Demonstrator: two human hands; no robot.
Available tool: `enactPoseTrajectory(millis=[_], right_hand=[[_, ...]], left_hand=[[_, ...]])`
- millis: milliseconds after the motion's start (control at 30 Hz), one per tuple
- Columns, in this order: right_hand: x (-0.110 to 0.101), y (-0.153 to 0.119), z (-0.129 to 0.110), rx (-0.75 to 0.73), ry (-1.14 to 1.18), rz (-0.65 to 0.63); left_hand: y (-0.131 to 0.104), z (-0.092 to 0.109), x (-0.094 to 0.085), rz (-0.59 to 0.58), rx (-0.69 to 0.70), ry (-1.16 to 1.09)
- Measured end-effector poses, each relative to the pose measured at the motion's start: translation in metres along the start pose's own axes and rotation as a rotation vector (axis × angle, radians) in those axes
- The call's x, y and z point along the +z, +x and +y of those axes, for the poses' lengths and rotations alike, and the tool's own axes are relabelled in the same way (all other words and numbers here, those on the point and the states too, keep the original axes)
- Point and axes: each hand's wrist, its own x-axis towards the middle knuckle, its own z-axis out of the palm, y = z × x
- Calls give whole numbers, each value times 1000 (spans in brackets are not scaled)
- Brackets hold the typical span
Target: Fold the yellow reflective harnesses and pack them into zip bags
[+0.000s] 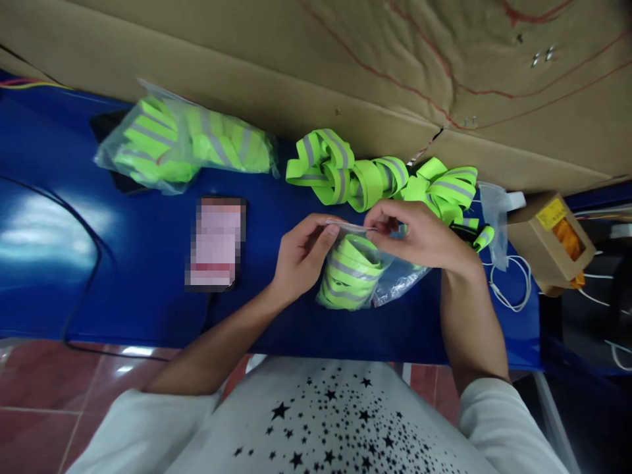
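Between both hands, above the blue table (291,329), bag (348,280) hangs or rests (can't tell) body-side of the grip, mouth edge running left to right. Left hand (301,253) pinches one end, right hand (417,230) the other; neither is nearer. Bag clear, bulging with coiled lime strap (356,262), grey-striped. Beyond: loose straps (364,185).

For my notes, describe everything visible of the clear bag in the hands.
The clear bag looks like thin, wrinkled plastic, bulging with coiled neon-green strap striped in grey. The left hand and right hand pinch its far edge. It is over the blue table, beside a flatter plastic bag; whether it is sealed is unclear.
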Motion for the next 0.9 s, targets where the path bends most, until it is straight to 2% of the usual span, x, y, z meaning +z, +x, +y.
enactPoseTrajectory(millis=[100, 200, 400, 667, 900], right_hand=[[2, 2, 1, 19, 26, -33], [5, 3, 5, 75, 71, -14], [11, 4, 10, 70, 139, 0], [27, 0, 1, 4, 36, 34], [36, 5, 8, -50, -48, 77]], left_hand=[[1, -2, 1, 10, 17, 28], [2, -4, 1, 11, 30, 18], [5, -13, -1, -5, -116, -46], [5, -10, 0, -41, 42, 52], [13, -24, -3, -60, 108, 57]])
